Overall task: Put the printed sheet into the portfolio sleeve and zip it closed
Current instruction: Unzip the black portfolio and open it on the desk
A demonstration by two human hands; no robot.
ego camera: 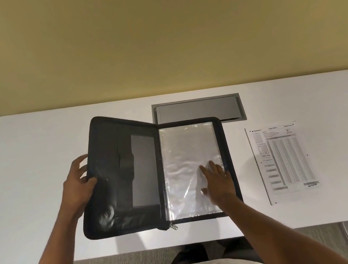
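On the white worktop (42, 135) you are holding the portfolio (163, 179) open, left grip (78, 182) clasping its cover (112, 156), right grip (216, 180) resting flat-fingered on the sleeve (185, 148), printed sheet (285, 161) lying outside, not yet inserted.

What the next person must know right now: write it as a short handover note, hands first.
Left hand: grips the outer edge of the portfolio cover, holding it open.
Right hand: fingers straight, resting on the clear sleeve in the right half.
Printed sheet: flat on the table, right of the portfolio and apart from it, untouched.
Zipper pull: at the near edge by the spine.
Done: portfolio unzipped and open.
Left: slide the sheet into the sleeve, close the cover, zip it shut.
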